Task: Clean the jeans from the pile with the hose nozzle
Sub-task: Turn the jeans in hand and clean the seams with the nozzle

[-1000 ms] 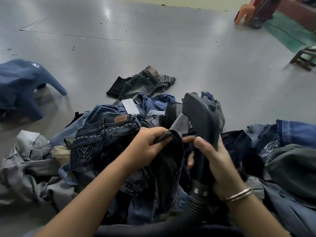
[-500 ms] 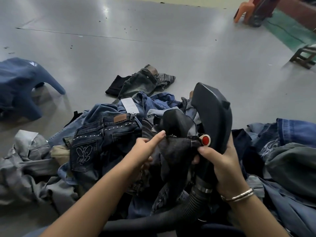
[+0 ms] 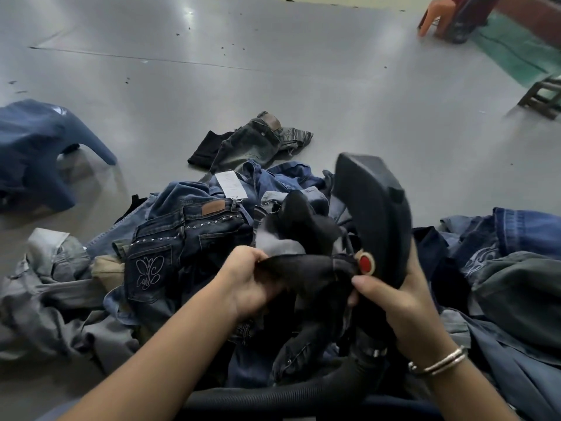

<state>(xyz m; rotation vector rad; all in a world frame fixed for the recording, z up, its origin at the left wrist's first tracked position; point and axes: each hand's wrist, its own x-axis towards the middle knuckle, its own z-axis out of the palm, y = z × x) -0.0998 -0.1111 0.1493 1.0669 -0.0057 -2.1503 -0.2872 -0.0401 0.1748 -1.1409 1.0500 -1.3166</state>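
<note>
Her left hand (image 3: pixel 247 282) pinches the black jeans (image 3: pixel 306 268) above the near pile (image 3: pixel 188 235); her right hand (image 3: pixel 394 302) grips the hose nozzle (image 3: pixel 373 208) beside them.

- Left hand (image 3: pixel 247 282) reaches in from about 7 o'clock on a bare forearm, fingers curled and pinching a fold of dark fabric.
- Right hand (image 3: pixel 394 302) comes in from 5 o'clock, wrapped around a black handle, thumb stretched toward 9 o'clock, with silver bangles on its wrist.
</note>
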